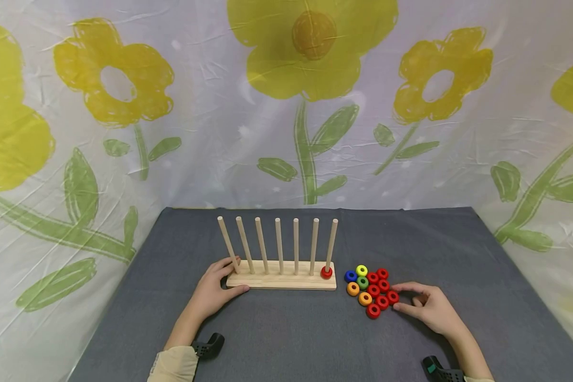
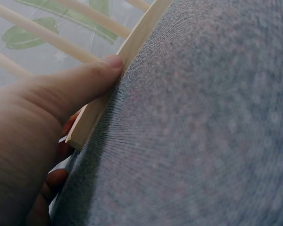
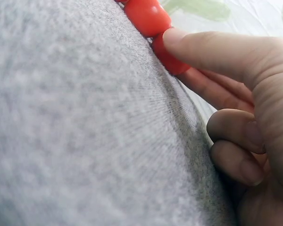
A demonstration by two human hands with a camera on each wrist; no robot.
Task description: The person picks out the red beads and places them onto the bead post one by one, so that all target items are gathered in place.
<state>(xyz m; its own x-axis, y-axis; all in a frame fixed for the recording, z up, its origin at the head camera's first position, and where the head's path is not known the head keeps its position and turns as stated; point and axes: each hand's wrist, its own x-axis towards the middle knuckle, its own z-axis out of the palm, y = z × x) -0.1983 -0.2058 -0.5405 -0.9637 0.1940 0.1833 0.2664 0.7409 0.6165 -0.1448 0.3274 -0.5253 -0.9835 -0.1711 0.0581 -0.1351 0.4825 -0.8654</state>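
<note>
Left hand (image 1: 211, 289) gripping peg board (image 1: 286, 283) by left end, right hand (image 1: 431, 307) right of board pinching red ring (image 3: 169, 57), grey cloth (image 1: 286, 339) beneath, flowered backdrop (image 1: 210, 148) behind

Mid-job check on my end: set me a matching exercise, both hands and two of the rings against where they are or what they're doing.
1. Left hand
2. Right hand
3. Green ring
4. Threaded ring

A. Lying on the cloth
B. At the foot of the rightmost peg
C. Holding the left end of the wooden base
D. Pinching a red ring

Pairs: 1-C, 2-D, 3-A, 4-B
</note>
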